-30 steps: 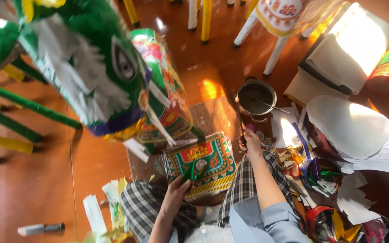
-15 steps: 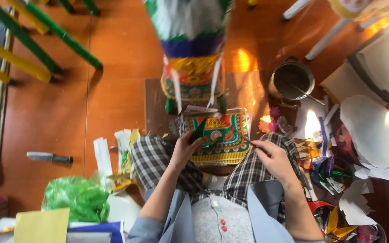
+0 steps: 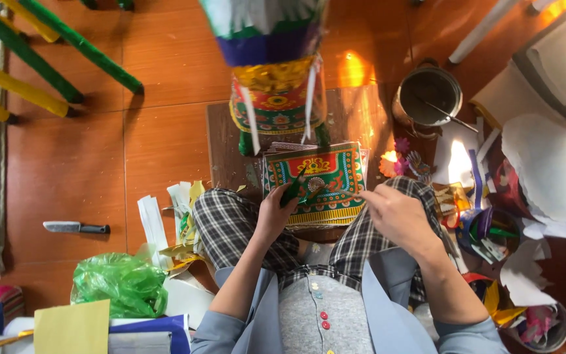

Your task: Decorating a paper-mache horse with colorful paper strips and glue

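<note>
The left hand [image 3: 275, 211] is gripping a small green paper piece [image 3: 294, 190], fingers curled closed around its lower end, and is holding it over the lower left part of the stack of printed paper sheets [image 3: 314, 180]. The right hand [image 3: 394, 211] is hovering just beside the stack's right edge with fingers partly bent; whether it is holding anything cannot be told.

The stack of printed paper sheets is lying on a brown wooden board [image 3: 230, 141] on the floor, its near edge overlapping the person's knees in checked trousers [image 3: 230, 226]. The top sheet is rectangular, with a green field, red and yellow ornament, a patterned border and a small round motif near the centre. Several sheet edges are showing at the stack's far and right sides.

At the board's far edge a tall paper-covered figure [image 3: 273, 72] is standing, banded in green, blue, gold and red, with white strips hanging down. A round metal pot [image 3: 427, 95] with a stick inside is sitting just off the board's far right corner. White paper sheets [image 3: 545, 170] and coloured scraps are lying to the right. To the left, on the orange tiled floor [image 3: 99, 151], a knife with a dark handle [image 3: 76, 227] is lying well apart from the board, and a crumpled green plastic bag [image 3: 120, 283] is resting near the left knee.
</note>
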